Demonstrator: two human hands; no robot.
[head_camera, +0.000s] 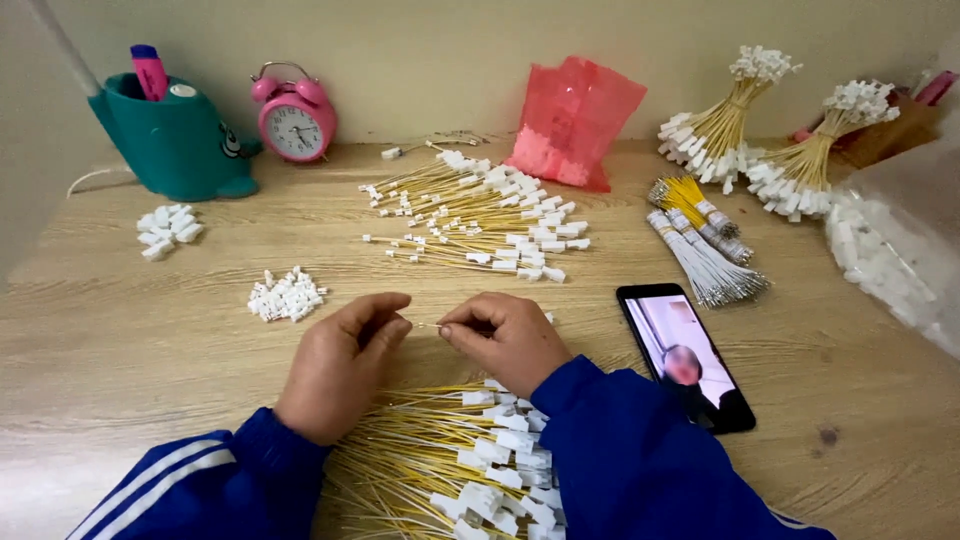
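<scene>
Yellow wires with white connectors (480, 460) are piled nearest, beneath both wrists. Just above them a single thin wire (428, 325) is pinched between the left hand (335, 365) and the right hand (505, 340), each grip clenched on one end. With so fine a hold, the wire could be bent or let slip into the pile below; loose white housings (287, 296) left of the grip could be scattered by a sleeve

A wooden table (120, 350) carries yellow wires (470, 215), white connectors (287, 296), a phone (684, 355), an alarm clock (296, 120) and a pink bag (572, 120).
</scene>
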